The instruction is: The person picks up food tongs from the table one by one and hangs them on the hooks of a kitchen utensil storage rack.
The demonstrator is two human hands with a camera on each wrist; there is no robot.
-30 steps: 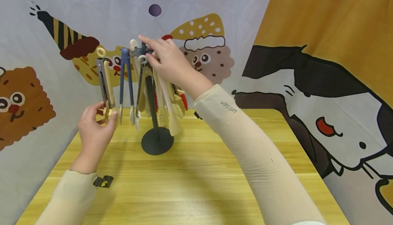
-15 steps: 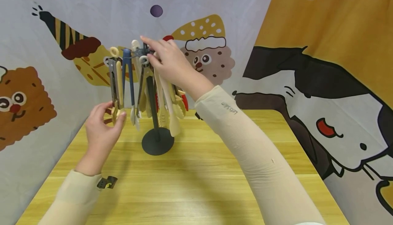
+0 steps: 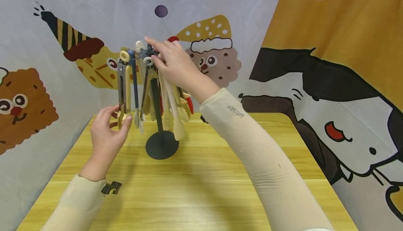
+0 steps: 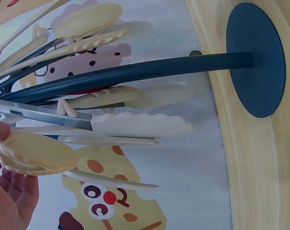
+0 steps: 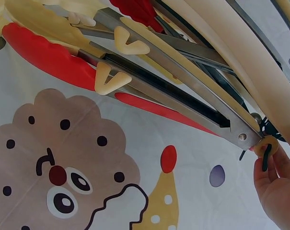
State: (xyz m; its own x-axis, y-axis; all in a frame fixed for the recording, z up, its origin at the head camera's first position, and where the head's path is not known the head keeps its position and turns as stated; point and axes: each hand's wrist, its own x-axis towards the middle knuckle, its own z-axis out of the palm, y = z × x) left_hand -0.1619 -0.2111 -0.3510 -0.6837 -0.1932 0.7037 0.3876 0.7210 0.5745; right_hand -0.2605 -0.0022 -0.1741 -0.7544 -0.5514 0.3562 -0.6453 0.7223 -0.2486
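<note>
My left hand (image 3: 107,127) pinches cream-tipped metal tongs (image 3: 122,87) by their scalloped ends, with the ring end up. In the left wrist view, thumb and fingers lie around the cream tongs' tips (image 4: 37,151). The tongs stand upright just left of blue-handled tongs (image 3: 135,85), partly covering them. My right hand (image 3: 176,63) grips the top of a dark utensil rack (image 3: 157,108), index finger reaching over it. In the right wrist view, its fingertips are at a cream ring (image 5: 265,146) on a dark hook. Whether the held tongs' ring is on a hook cannot be told.
Several tongs and utensils hang around the rack, including a cream spoon (image 3: 178,127) and red-tipped tongs (image 5: 44,55). The rack's round base (image 3: 162,146) stands on a wooden table (image 3: 189,189). A cartoon-printed cloth (image 3: 258,21) hangs behind.
My left hand has moved right with the cream-tipped tongs, bringing them from left of the blue-handled tongs to partly in front of them. The right hand keeps its place on the rack top.
</note>
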